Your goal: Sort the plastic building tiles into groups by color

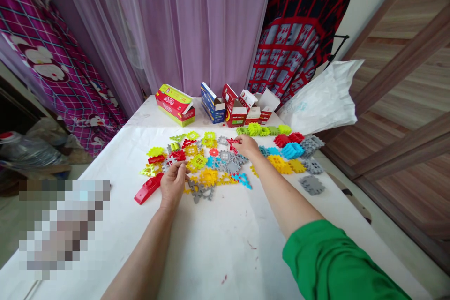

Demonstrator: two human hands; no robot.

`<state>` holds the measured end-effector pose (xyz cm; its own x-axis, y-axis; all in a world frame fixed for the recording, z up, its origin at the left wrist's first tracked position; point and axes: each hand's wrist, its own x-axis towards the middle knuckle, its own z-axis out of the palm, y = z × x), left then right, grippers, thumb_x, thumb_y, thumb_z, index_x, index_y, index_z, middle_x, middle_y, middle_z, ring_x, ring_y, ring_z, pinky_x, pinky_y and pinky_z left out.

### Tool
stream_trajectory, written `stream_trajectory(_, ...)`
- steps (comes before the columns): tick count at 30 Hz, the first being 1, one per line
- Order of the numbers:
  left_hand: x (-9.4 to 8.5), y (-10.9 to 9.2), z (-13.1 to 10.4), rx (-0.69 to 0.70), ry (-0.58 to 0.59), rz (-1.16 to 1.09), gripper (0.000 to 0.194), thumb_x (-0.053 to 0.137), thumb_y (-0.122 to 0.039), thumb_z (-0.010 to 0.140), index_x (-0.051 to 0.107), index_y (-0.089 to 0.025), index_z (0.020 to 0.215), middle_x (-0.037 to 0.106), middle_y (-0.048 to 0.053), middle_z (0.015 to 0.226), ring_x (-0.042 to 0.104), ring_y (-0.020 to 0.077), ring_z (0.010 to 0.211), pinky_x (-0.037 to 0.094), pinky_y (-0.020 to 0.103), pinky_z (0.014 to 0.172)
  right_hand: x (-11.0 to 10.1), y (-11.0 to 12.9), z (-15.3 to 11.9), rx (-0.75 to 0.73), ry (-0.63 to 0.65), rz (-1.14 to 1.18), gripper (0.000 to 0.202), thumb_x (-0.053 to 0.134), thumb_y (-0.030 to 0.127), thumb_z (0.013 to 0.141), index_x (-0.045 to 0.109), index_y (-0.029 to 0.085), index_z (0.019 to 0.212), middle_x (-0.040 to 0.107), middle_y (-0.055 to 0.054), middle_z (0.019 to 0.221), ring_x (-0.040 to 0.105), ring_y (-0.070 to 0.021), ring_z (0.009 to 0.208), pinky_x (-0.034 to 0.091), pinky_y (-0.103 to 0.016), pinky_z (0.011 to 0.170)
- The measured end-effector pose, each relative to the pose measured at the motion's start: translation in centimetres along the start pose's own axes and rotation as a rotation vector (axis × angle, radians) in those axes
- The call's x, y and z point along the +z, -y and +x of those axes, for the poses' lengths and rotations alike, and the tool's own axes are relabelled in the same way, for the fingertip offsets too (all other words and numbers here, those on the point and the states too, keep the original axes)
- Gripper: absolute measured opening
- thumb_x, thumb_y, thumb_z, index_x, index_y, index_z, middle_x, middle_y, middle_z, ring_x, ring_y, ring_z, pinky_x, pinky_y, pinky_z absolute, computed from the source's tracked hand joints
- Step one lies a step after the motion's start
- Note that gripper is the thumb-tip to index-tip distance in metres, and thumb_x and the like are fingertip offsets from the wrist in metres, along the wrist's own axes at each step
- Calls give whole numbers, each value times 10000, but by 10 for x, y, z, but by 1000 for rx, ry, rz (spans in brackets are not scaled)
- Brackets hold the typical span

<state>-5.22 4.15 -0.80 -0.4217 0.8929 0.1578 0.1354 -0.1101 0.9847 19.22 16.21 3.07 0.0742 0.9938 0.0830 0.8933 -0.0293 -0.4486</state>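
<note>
My right hand [248, 146] reaches over the back of a mixed pile of plastic building pieces. Its fingertips pinch a red building piece [232, 144]. At the left front of the pile is my left hand [173, 183], its fingers curled together; whatever they may hold is hidden. Beside that hand lies a long red plastic part [147, 190]. Yellow [208, 177], grey [233, 167] and lime-green pieces [198, 161] lie jumbled between the hands. A blue triangular piece [243, 179] sits at the pile's front right edge.
Pieces are grouped by colour on the right: green [258, 129], red [295, 138], blue [292, 150], yellow [279, 164] and grey [311, 185]. Several cartons, including a red-and-green box [176, 104] and a blue box [213, 104], line the back. A white bag [319, 98] stands behind right.
</note>
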Motion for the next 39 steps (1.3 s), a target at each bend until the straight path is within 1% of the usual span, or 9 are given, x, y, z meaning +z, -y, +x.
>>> stream_trajectory(4, 1, 2, 1, -12, -5, -6, 308, 585, -454, 766, 665, -176, 869, 640, -10, 609, 572, 115, 469, 461, 224, 474, 4, 2, 4, -18, -7, -86, 218, 644, 255, 806, 695, 198, 1010, 708, -57, 989, 633, -207, 965, 466, -295, 854)
stream_trajectory(7, 2, 2, 1, -22, 0, -10, 319, 584, -467, 758, 662, -178, 869, 635, -13, 610, 570, 115, 474, 458, 224, 477, -2, 4, -7, -66, -57, -139, 284, 593, 249, 854, 666, 185, 1121, 655, -99, 1132, 591, -221, 1062, 435, -305, 918)
stream_trajectory(10, 2, 1, 1, -31, 3, -8, 321, 584, -476, 753, 661, -184, 861, 635, -13, 615, 567, 113, 473, 452, 222, 473, -10, 5, -25, -148, -98, -201, 256, 511, 227, 899, 686, 218, 1086, 644, -83, 1144, 591, -213, 1050, 438, -297, 898)
stream_trajectory(14, 3, -1, 0, -36, -1, -17, 325, 589, -479, 744, 657, -181, 854, 634, -13, 612, 562, 110, 465, 450, 224, 471, -11, -1, -59, -259, 82, -235, 212, 566, 326, 881, 708, 247, 1018, 687, -38, 1032, 614, -209, 973, 455, -289, 838)
stream_trajectory(17, 3, -2, -1, -37, 11, -30, 326, 588, -476, 742, 654, -178, 856, 625, -18, 603, 559, 111, 461, 447, 225, 466, -6, -6, -85, -356, 132, -260, 339, 666, 401, 808, 679, 223, 1096, 651, -60, 1147, 574, -237, 1059, 440, -314, 889)
stream_trajectory(22, 2, -5, -2, -42, 24, -30, 326, 593, -472, 740, 653, -177, 865, 622, -18, 610, 564, 111, 470, 452, 226, 476, 4, -7, -110, -380, 108, -227, 297, 664, 349, 815, 675, 227, 1086, 624, -64, 1189, 545, -228, 1081, 420, -329, 925)
stream_trajectory(31, 2, -4, -2, -30, 2, -8, 323, 594, -470, 742, 662, -176, 857, 633, -15, 604, 564, 109, 458, 454, 223, 465, 20, -20, -111, -339, -64, -100, 234, 591, 262, 869, 682, 236, 1084, 581, -75, 1286, 533, -232, 1157, 403, -373, 1003)
stream_trajectory(35, 1, -6, -1, -25, -6, 6, 293, 582, -446, 763, 659, -177, 849, 630, -15, 614, 574, 111, 477, 463, 224, 485, 12, -17, -122, -386, -108, -56, 216, 521, 263, 917, 709, 237, 1020, 646, -64, 1153, 552, -219, 1093, 406, -354, 980)
stream_trajectory(39, 0, -7, -1, -37, -5, 2, 289, 581, -435, 768, 657, -175, 868, 632, -12, 627, 582, 113, 495, 460, 221, 493, 4, -6, -137, -502, 69, -129, 186, 609, 347, 878, 707, 254, 1007, 679, -36, 1020, 554, -221, 1000, 427, -335, 902)
